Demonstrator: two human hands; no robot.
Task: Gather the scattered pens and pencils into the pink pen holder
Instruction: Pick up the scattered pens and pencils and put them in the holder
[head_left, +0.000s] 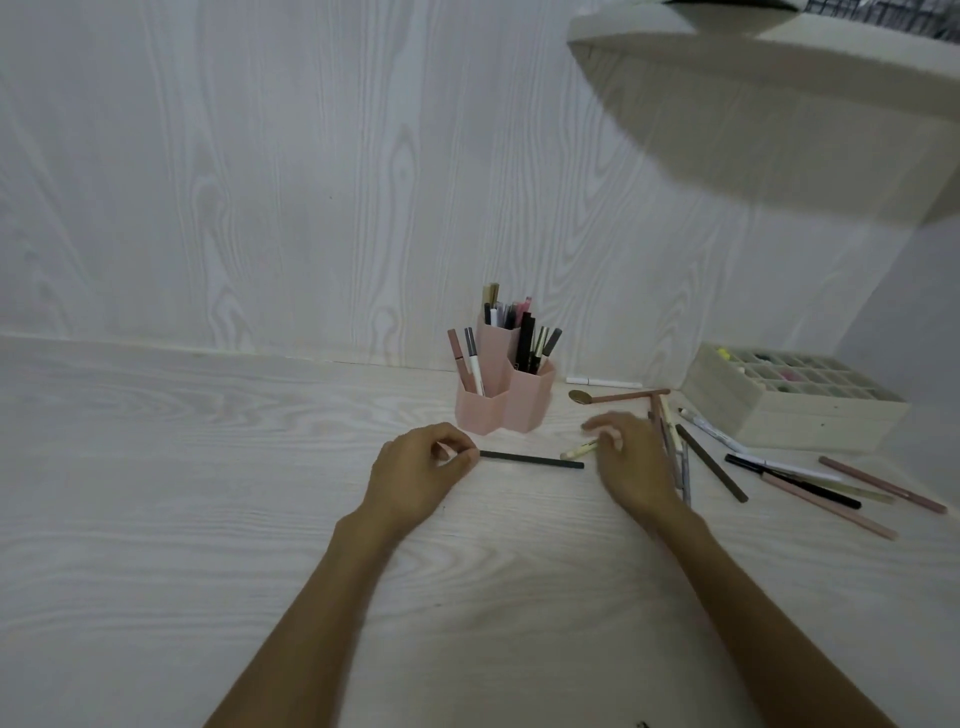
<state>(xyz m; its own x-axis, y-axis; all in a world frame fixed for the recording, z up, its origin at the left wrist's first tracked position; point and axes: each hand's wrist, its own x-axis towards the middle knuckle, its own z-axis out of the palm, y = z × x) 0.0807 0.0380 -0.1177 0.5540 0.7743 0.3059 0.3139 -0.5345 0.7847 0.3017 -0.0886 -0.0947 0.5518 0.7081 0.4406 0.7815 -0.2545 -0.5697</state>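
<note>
Below the pink pen holder (501, 395), at 6 o'clock, a black pencil (530, 460) is pinched at one end by the left hand (418, 475). At 3 o'clock, a pale pen (579, 451) is gripped by the right hand (631, 460). Pick-up step is judged underway; lifting and upending into a compartment is needed next.

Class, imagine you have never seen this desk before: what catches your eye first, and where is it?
The pink pen holder stands mid-desk near the wall, already bristling with pens. In front of it, the left hand pinches one end of a black pencil and the right hand grips a pale yellow pen. More loose pens lie scattered to the right.
</note>
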